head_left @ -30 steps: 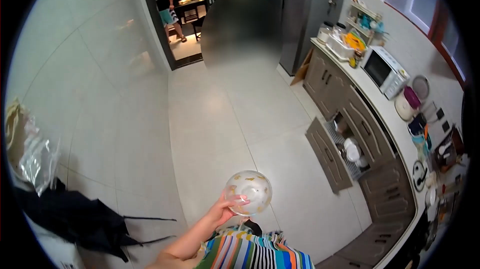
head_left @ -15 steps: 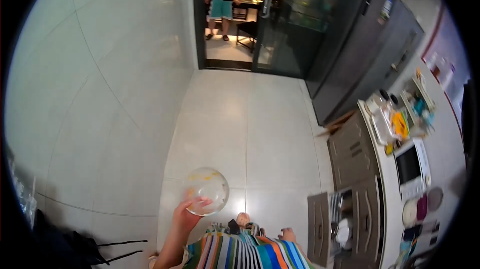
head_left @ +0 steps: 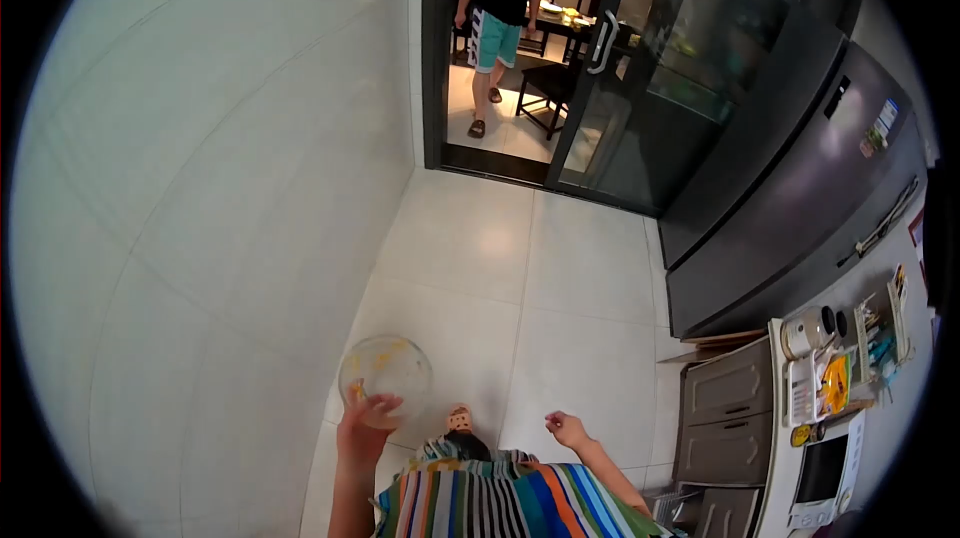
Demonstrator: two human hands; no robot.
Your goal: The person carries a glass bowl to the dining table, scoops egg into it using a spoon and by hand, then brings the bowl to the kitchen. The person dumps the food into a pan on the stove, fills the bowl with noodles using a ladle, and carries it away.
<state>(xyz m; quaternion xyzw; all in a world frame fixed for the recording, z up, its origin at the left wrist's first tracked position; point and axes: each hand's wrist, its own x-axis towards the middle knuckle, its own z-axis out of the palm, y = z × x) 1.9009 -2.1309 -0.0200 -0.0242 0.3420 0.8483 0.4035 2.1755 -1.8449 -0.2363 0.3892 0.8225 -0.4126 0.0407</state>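
My left hand (head_left: 372, 416) is closed on the near rim of a clear glass bowl (head_left: 400, 366). Bits of yellow food cling to the inside of the bowl, and the floor shows through it. To the right of my striped clothing, my right hand (head_left: 567, 429) hangs over the floor with its fingers loosely curled, and I see nothing in it. One of my feet, in a light sandal (head_left: 459, 418), shows between the two hands.
Ahead, a person (head_left: 500, 18) stands beyond the sliding glass door (head_left: 625, 88), near a dining table and a chair (head_left: 546, 88). A fridge (head_left: 790, 188) stands right. Nearer are cabinets (head_left: 725, 388) and a counter with a microwave (head_left: 825, 468). A tiled wall (head_left: 230, 238) runs along the left.
My view has moved forward and turned, so the doorway and fridge look bigger. The person beyond the door has come closer. My right hand has swung forward; the bowl stays in my left hand.
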